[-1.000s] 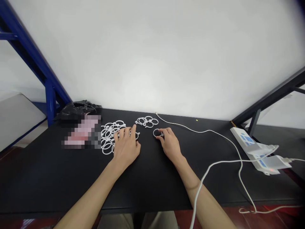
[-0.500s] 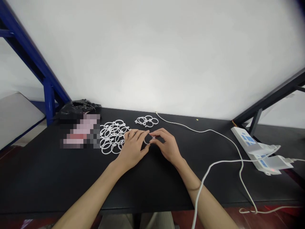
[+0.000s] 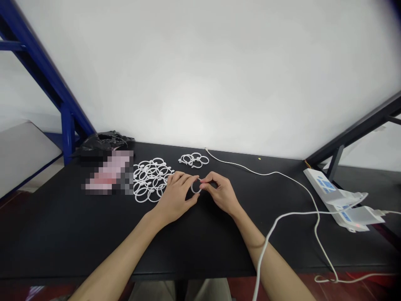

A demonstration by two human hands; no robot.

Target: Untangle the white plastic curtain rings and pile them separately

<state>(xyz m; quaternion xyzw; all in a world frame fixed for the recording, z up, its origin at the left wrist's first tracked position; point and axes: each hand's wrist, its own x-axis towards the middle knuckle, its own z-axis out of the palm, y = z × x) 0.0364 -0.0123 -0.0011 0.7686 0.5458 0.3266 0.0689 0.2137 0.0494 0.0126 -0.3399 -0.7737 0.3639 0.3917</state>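
Between both hands is a thin white plastic ring (image 3: 192,189), like a shower curtain ring. My left hand (image 3: 177,194) is curved around its left side, thumb and index finger on the rim. On the opposite side, my right hand (image 3: 220,191) pinches the ring with thumb and index finger, which hide that part. Left of my left hand lies a spread of overlapping white rings (image 3: 147,194) with small round ends; my fingers cover its right edge. Beyond the hands sits a smaller cluster of similar rings (image 3: 204,163).
A black plastic bag (image 3: 106,140) and a blurred pinkish item (image 3: 117,163) lie at the left. A white power strip (image 3: 322,184) with plugs is on the right. Its white cable (image 3: 291,214) crosses over my right forearm. A white wall backs the black table (image 3: 200,242).
My right thumb and index finger have closed tighter on the ring's right side. The ring now shows more fully between the hands. The view has shifted slightly.
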